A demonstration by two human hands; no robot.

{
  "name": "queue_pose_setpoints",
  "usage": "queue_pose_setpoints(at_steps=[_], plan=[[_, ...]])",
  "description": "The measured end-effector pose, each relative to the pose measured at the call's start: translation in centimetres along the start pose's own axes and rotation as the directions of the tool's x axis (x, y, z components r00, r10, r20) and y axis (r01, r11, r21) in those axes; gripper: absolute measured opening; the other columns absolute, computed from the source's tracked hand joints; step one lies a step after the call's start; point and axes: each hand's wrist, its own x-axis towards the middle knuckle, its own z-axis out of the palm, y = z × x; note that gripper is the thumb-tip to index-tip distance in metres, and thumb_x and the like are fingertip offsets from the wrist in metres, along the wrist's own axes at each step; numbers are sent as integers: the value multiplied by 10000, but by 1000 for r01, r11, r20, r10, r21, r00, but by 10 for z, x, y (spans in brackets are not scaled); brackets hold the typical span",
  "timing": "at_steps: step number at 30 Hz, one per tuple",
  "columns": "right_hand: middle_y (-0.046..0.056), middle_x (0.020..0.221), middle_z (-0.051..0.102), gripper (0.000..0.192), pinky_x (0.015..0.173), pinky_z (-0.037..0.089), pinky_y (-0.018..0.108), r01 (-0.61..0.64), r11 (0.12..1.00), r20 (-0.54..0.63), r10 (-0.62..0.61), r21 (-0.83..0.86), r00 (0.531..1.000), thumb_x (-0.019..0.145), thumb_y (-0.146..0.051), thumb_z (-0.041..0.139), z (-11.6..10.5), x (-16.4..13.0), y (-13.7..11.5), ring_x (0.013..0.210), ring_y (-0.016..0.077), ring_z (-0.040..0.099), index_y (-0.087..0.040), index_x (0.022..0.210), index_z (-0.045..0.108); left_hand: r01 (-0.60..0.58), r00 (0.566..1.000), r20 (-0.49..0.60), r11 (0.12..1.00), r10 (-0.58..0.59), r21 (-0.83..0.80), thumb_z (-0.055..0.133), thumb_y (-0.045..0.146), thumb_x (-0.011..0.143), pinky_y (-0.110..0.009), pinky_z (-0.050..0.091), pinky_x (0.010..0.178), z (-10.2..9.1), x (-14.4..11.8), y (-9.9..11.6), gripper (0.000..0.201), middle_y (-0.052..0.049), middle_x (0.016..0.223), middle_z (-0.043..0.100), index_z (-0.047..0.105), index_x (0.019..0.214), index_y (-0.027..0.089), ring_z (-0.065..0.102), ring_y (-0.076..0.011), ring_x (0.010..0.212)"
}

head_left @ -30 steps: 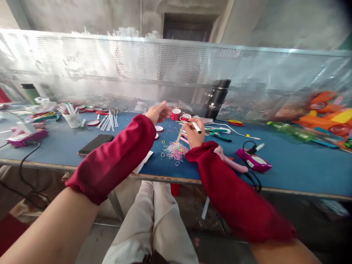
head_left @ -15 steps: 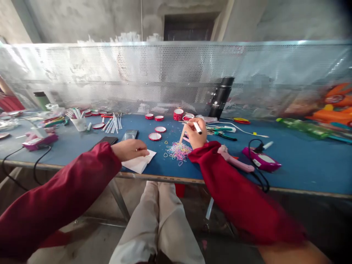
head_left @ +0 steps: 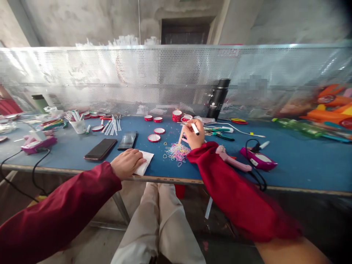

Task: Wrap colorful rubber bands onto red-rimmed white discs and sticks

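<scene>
My left hand (head_left: 127, 163) lies flat, palm down, over a white sheet of paper (head_left: 146, 163) at the table's front edge and covers part of it. My right hand (head_left: 195, 135) is closed around a white marker pen (head_left: 195, 129) with a black end. A flat beige strip (head_left: 181, 135) points down from the same fingers towards a pile of small pastel loops (head_left: 178, 151). Whether the strip touches the pile I cannot tell. Beside the left hand are a dark phone (head_left: 101, 149) and a second dark phone-like device (head_left: 128, 140).
Red-rimmed round lids (head_left: 154, 138) and a red roll stack (head_left: 176, 116) are behind the pile. A pink glue gun (head_left: 233, 160), a purple box (head_left: 258, 159) with a black cable, pliers (head_left: 222, 135) and a black flask (head_left: 219, 99) stand or lie right. White sticks (head_left: 111, 125) lie left.
My left hand has moved left and down, flattening onto the paper, and the dark phone shows fully. My right hand keeps its hold on the marker pen and strip. The view has shifted slightly.
</scene>
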Motion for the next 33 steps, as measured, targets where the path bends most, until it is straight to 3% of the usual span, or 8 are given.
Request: queue_pose_setpoints(at_steps=[4, 7, 12, 15, 18, 20, 26, 33], plan=[[-55, 693, 583, 205, 599, 436, 278, -11, 1000, -13, 11, 15, 1000, 734, -251, 640, 1, 0, -1, 603, 121, 523, -250, 910, 536, 9, 999, 45, 999, -7, -42, 329, 440, 995, -376, 427, 916, -6, 2, -5, 396, -92, 960, 653, 645, 942, 207, 596, -229, 943], [-54, 701, 583, 212, 592, 435, 275, -28, 999, -6, 28, 36, 1000, 733, -249, 643, 2, 0, -2, 604, 122, 522, -249, 915, 534, -8, 1000, 26, 997, 10, -79, 407, 453, 971, -363, 417, 925, -36, 15, -4, 351, -83, 1008, 652, 655, 965, 205, 578, -222, 969], [-58, 683, 575, 232, 589, 423, 272, -39, 999, 11, 39, 37, 999, 733, -250, 658, 1, 1, 2, 583, 118, 505, -240, 928, 533, -152, 945, -310, 977, 100, -149, 469, 436, 953, -357, 378, 972, -110, 84, 24, 329, -67, 938, 598, 649, 913, 164, 527, -197, 937], [-56, 703, 585, 249, 617, 436, 273, -40, 999, -3, 40, 32, 999, 733, -270, 674, -1, 2, 7, 614, 121, 526, -237, 940, 540, -207, 866, -499, 934, 37, -291, 500, 362, 953, -325, 384, 946, -123, 139, 40, 264, -63, 930, 572, 626, 907, 135, 503, -172, 926], [-53, 715, 600, 271, 635, 461, 285, -62, 995, 13, 61, 81, 998, 731, -303, 685, -2, 2, 7, 630, 130, 554, -240, 946, 532, -237, 784, -613, 866, -98, -441, 497, 329, 948, -286, 411, 882, -96, 185, 42, 211, -60, 931, 587, 611, 923, 153, 514, -163, 924], [-49, 715, 604, 285, 644, 480, 303, -85, 990, 27, 82, 116, 996, 727, -321, 695, -3, 1, 3, 635, 142, 573, -245, 945, 527, -240, 779, -608, 821, -155, -517, 508, 324, 935, -271, 423, 832, -64, 204, 38, 191, -49, 897, 599, 608, 925, 162, 527, -152, 876], [-19, 753, 635, 317, 660, 507, 341, -142, 981, 47, 137, 134, 989, 724, -334, 731, -4, -1, -12, 690, 181, 624, -254, 945, 519, -191, 867, -429, 625, -254, -757, 409, 383, 969, -244, 440, 682, 22, 216, 29, 285, -40, 849, 638, 593, 927, 170, 579, -132, 765], [-42, 709, 638, 397, 611, 505, 313, -184, 970, -16, 189, 160, 982, 652, -370, 780, -5, 5, -8, 642, 159, 611, -250, 915, 509, -124, 965, -234, 578, -120, -806, 400, 386, 976, -237, 456, 639, 44, 208, 42, 314, -26, 741, 632, 583, 830, 177, 564, -116, 625]])
